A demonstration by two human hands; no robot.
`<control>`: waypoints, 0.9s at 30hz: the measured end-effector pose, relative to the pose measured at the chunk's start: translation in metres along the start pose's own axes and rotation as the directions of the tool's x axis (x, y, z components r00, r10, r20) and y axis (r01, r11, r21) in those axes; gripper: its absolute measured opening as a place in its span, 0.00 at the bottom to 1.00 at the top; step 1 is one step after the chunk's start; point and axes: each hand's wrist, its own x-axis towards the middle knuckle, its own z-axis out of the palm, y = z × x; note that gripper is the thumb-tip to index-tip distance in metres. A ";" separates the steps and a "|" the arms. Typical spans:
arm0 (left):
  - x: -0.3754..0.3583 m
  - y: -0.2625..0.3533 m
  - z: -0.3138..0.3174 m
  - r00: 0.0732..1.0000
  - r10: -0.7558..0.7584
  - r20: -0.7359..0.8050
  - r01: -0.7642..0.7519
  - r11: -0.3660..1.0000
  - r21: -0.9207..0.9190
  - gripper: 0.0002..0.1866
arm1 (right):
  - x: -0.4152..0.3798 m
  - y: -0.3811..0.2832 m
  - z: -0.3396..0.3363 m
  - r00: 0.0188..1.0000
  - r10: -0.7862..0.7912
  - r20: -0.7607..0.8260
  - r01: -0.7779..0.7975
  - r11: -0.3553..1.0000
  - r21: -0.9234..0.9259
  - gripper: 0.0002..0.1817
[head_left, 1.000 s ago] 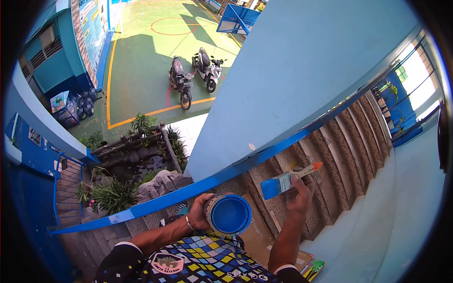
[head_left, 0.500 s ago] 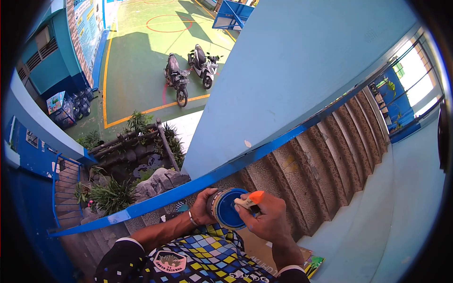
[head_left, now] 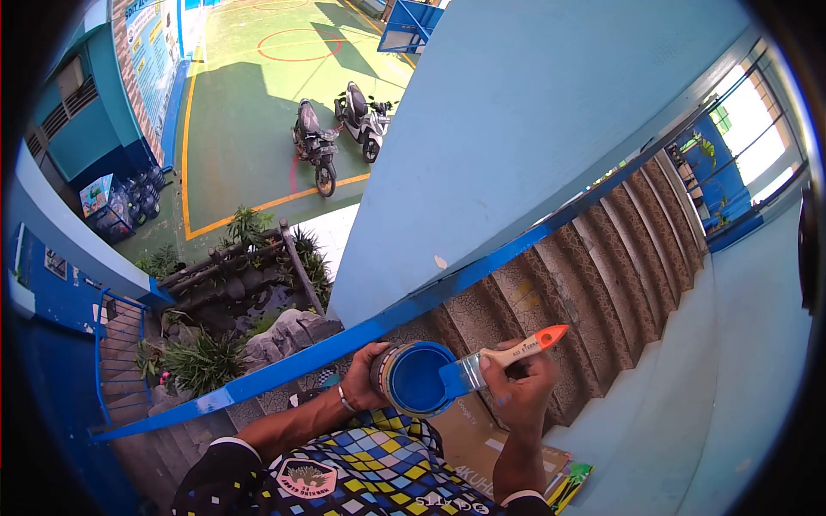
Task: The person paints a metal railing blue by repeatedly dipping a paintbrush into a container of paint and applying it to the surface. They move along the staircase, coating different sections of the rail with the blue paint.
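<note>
My left hand (head_left: 364, 376) is wrapped round the side of a round paint can (head_left: 382, 378), tilted so its mouth faces me. Blue paint (head_left: 417, 378) shows inside the can and coats its rim. In my right hand (head_left: 522, 387) is a paintbrush (head_left: 519, 351) with a wooden handle and an orange tip, gripped near the metal band. The brush's blue-coated bristles (head_left: 451, 378) are at the can's right rim. Blue smudges mark the fingers of my right hand.
A blue-topped stair wall (head_left: 482, 273) runs diagonally ahead, with patterned steps (head_left: 568, 292) beside it. Cardboard (head_left: 469, 439) lies below my hands. Beyond the wall are a rocky pond garden (head_left: 288, 335) and two parked motorbikes, one dark (head_left: 316, 146), one white (head_left: 370, 129).
My right hand has moved right and lifted the brush out of the can's mouth to its rim. The brush now lies sideways, handle pointing right. The left hand keeps its hold.
</note>
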 end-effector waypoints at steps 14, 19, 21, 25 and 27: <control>-0.015 0.003 -0.027 0.999 0.028 -0.029 -0.029 0.999 -0.031 0.35 | 0.021 0.091 -0.023 0.922 0.388 -0.007 -0.162 0.401 0.902 0.08; -0.037 -0.003 0.003 0.997 0.054 -0.062 -0.054 0.999 0.000 0.40 | 0.028 0.137 0.029 0.895 0.428 0.126 -0.330 0.445 0.832 0.14; -0.044 -0.007 0.009 0.996 0.056 -0.064 -0.058 0.998 -0.034 0.41 | 0.034 0.127 0.054 0.913 0.407 0.037 -0.297 0.599 0.743 0.18; -0.053 -0.008 0.002 0.972 0.114 -0.204 -0.106 0.993 0.054 0.39 | 0.049 0.123 0.086 0.951 0.307 -0.014 -0.247 0.790 0.561 0.21; -0.055 -0.007 0.001 0.972 0.116 -0.205 -0.110 0.993 0.041 0.38 | 0.056 0.123 0.095 0.963 0.269 -0.001 -0.232 0.834 0.501 0.21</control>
